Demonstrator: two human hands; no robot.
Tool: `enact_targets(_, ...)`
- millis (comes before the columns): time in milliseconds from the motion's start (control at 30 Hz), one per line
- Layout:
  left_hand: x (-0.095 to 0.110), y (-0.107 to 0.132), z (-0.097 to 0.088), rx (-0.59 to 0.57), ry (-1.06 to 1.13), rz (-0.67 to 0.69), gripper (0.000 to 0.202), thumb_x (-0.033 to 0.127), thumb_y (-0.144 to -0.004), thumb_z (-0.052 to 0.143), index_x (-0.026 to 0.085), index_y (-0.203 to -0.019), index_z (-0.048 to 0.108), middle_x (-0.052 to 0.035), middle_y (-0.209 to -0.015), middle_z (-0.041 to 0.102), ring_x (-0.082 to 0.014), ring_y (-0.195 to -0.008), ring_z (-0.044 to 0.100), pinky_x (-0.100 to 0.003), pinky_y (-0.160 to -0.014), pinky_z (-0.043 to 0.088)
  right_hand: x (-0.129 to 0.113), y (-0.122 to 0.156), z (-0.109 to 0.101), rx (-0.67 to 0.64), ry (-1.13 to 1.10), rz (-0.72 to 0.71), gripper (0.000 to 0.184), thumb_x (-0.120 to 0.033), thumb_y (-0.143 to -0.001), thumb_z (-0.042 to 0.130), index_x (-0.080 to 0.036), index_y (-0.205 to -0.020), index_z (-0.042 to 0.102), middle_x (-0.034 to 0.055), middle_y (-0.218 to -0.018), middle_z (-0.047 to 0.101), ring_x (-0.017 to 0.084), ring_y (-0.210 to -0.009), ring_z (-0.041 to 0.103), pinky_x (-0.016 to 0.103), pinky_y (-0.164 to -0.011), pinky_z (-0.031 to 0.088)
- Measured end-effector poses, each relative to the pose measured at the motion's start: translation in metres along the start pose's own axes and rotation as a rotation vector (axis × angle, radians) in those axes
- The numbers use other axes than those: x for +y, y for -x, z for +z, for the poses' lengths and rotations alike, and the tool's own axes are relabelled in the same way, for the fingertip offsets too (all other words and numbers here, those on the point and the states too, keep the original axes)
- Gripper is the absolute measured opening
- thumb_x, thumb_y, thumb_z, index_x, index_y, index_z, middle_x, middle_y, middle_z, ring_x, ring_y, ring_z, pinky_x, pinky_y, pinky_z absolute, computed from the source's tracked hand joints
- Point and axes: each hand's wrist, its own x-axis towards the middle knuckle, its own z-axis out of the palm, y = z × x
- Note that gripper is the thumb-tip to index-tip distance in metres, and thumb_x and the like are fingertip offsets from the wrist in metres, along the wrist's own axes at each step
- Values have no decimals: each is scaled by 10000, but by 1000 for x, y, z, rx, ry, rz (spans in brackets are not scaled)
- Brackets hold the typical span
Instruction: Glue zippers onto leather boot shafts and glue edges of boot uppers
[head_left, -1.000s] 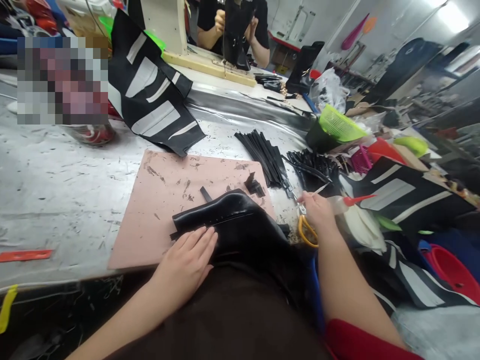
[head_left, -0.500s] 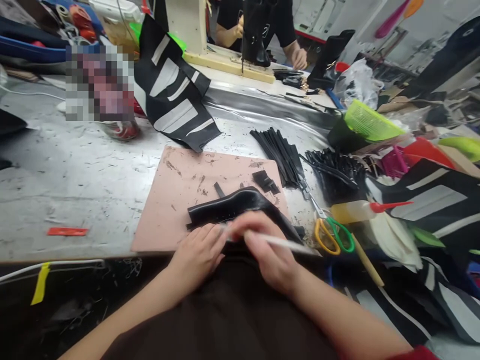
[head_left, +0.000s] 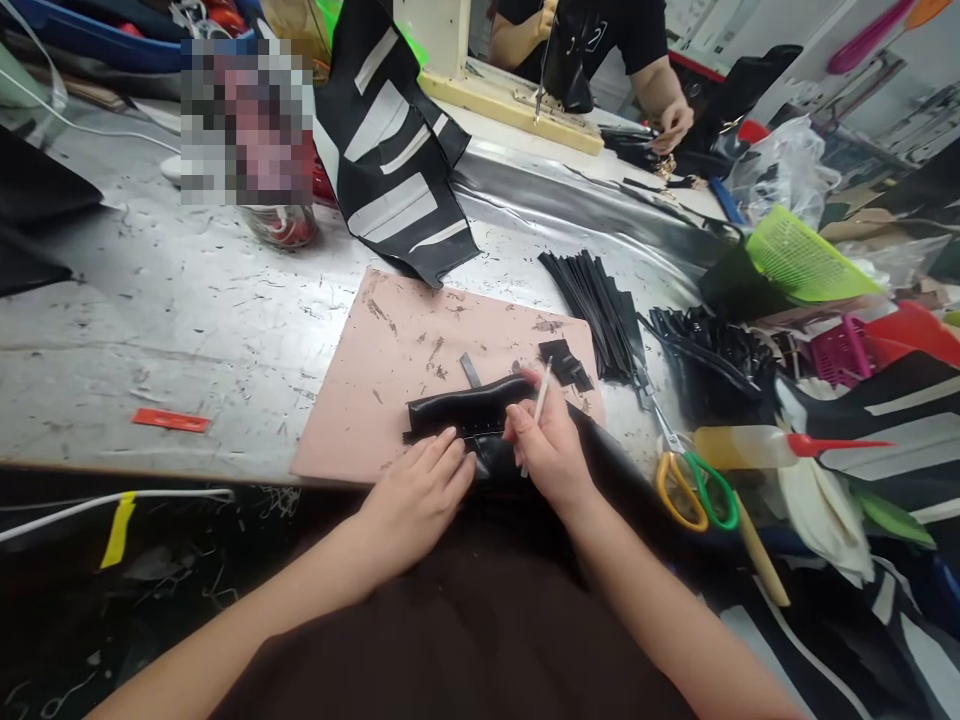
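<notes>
Left fingers (head_left: 442,455) laid flat, slightly spread, on the black leather boot upper (head_left: 465,408); it's folded on the pink mat (head_left: 345,400), reaching past them on both sides. Right fingers (head_left: 527,432) pinching a slim white stick (head_left: 541,395) over the leather; can't tell if its end touches.

Progress: upper's down & held, stick's in hand. Tiny specks in a row just ahead of my left fingers, origin unclear. Stick work prob. only starting, most of it left. Black strips (head_left: 585,310) beyond my right fingers, bundled, unused.

Vs. 1 sec ago: right fingers were out by the scissors (head_left: 673,440), now back over the upper, w/ scissors off to their right. Stick's swung from pointing right to pointing away. Left fingers haven't quit the leather.
</notes>
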Motion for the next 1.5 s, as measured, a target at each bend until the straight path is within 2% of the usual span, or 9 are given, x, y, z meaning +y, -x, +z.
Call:
enact_targets(100, 1, 1, 1, -23, 7, 3, 338, 150, -805, 465, 94, -1126, 556, -129, -1178, 581, -278, -1136, 499, -382, -928, 424, -3, 1, 0, 25, 22, 0, 648, -297, -789, 539, -223, -1349, 222, -36, -717, 578, 84, -415, 450, 226, -427, 411)
enact_targets(200, 2, 2, 2, -33, 5, -3, 342, 135, -809, 455, 82, -1133, 551, -136, -1179, 579, -279, -1133, 502, -379, -932, 423, -8, 5, -1, 23, -106, -36, 411, -309, -815, 460, -219, -1215, 434, 52, -954, 613, 83, -474, 502, 246, -470, 447)
enact_targets(300, 2, 3, 2, -53, 14, -14, 339, 135, -813, 449, 83, -1131, 554, -118, -1186, 578, -277, -1137, 498, -370, -939, 422, -11, 6, -2, -46, -274, -13, 292, -276, -801, 425, -206, -1077, 489, 95, -1107, 593, 114, -605, 595, 256, -527, 480)
enact_targets(367, 2, 3, 3, -70, 23, -18, 340, 144, -818, 443, 88, -1135, 553, -103, -1193, 576, -277, -1151, 485, -366, -945, 420, -11, 7, -2, -68, -260, 14, 219, -275, -788, 472, -204, -994, 489, 81, -1052, 624, 114, -603, 599, 243, -519, 477)
enact_targets(433, 3, 3, 2, -72, 24, -16, 342, 146, -821, 432, 85, -1135, 553, -106, -1183, 582, -279, -1154, 482, -368, -942, 424, -8, 7, 0, -67, -136, 1, 164, -307, -829, 454, -196, -929, 523, 33, -819, 656, 102, -536, 557, 233, -508, 462)
enact_targets(500, 3, 2, 2, -61, 19, -11, 343, 139, -822, 418, 74, -1129, 557, -121, -1165, 590, -282, -1140, 496, -373, -929, 432, -5, 9, 1, -45, 23, -61, 242, -333, -877, 387, -188, -915, 578, 5, -662, 608, 109, -530, 534, 241, -533, 462)
enact_targets(867, 4, -1, 3, -35, 7, -16, 346, 119, -832, 379, 55, -1112, 571, -142, -1143, 599, -281, -1106, 523, -378, -925, 431, 4, 13, 6, -97, 422, -325, 128, -257, -854, 461, -199, -785, 553, 19, -667, 628, 134, -598, 617, 227, -561, 483)
enact_targets(1233, 6, 2, 6, -82, -2, -28, 363, 131, -848, 358, 84, -1152, 551, -134, -1197, 569, -256, -1147, 494, -378, -964, 409, 3, 12, 7, -143, 488, -307, 156, -272, -863, 441, -202, -763, 537, 23, -658, 628, 136, -589, 607, 228, -552, 471)
enact_targets(1500, 6, 1, 5, -29, 25, -14, 343, 117, -829, 383, 49, -1106, 573, -153, -1150, 595, -270, -1108, 523, -383, -943, 417, 2, 11, 5, -155, 491, -304, 166, -277, -866, 431, -205, -750, 526, 13, -645, 613, 126, -567, 587, 219, -539, 450)
